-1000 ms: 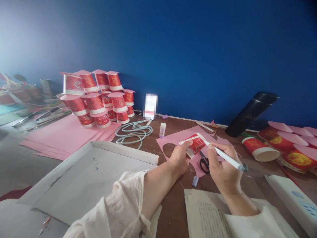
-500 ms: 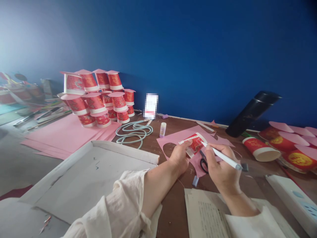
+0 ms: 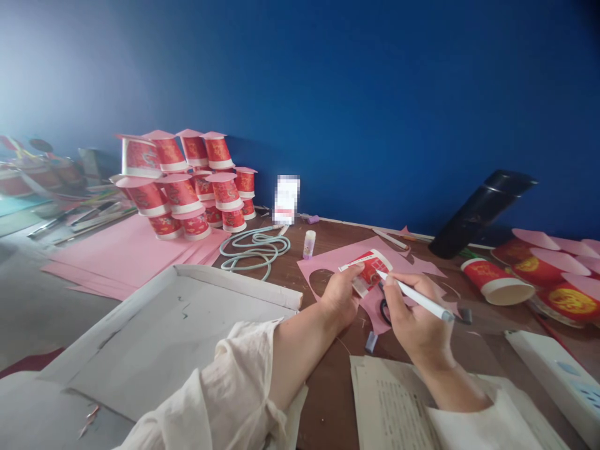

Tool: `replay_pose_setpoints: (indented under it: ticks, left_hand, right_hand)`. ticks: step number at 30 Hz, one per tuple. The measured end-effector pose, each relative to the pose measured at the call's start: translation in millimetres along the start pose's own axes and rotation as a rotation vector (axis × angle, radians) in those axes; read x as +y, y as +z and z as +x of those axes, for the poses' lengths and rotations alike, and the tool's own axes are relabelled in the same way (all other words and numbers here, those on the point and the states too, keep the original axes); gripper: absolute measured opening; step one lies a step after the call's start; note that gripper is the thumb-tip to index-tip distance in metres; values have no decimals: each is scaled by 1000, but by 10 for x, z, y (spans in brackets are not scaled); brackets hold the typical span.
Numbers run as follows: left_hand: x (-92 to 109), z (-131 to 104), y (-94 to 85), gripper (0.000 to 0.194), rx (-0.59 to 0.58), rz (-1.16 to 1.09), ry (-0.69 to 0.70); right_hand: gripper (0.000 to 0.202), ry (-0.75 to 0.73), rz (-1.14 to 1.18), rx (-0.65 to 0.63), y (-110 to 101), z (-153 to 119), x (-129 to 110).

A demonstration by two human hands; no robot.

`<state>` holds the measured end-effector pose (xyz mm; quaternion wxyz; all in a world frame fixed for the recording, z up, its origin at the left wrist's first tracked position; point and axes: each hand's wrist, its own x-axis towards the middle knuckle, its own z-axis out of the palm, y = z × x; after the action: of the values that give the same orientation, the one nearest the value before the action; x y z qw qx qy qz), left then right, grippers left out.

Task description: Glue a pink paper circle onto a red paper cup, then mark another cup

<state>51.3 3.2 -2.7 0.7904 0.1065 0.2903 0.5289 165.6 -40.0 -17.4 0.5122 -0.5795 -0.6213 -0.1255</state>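
Note:
My left hand (image 3: 340, 295) grips a red paper cup (image 3: 366, 262) with a white rim, tilted on its side over the desk. A white marker pen (image 3: 424, 302) is pinched in my right hand (image 3: 419, 322), its tip at the cup's red side. White lines like a small window grid show on the cup there. Below both hands lies a pink paper sheet (image 3: 319, 265) with round pieces cut out. Black scissor handles (image 3: 385, 311) peek out beside my right hand, the rest of the scissors mostly hidden. A small pen cap (image 3: 371, 341) lies nearer me.
Stacked red cups with pink paper roofs (image 3: 182, 194) stand at back left. A coiled cable (image 3: 255, 247), glue stick (image 3: 309, 244) and black bottle (image 3: 482, 212) line the back. More roofed cups (image 3: 567, 300), a lying cup (image 3: 497, 281) and a power strip (image 3: 555, 375) are right.
The marker tip has moved slightly left and down across the cup, and more white lines show. My right hand has shifted a little left; my left hand keeps its hold.

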Motion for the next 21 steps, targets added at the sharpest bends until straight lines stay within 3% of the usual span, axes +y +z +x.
replay_pose_setpoints:
  ticks: [5,10,15,18,21]
  left_hand:
    - [3,-1,8,4,2,-11,-11]
    - [12,19,-11,3,-11,-49,-40]
    - [22,36,-23,13,-21,-46,-111]
    - [18,10,-11,15,-71,-73,-157]
    - [3,-13,-8,13,-151,-136,-169]
  right_hand:
    - [19,16,7,-18,0,-4,-18]
    - [22,86,81,50,-24,46,-76]
    - [41,357,178,57,-13,88,94]
    - [49,572,447,25,67,84,207]
    - [53,717,774,-179,168,77,198]
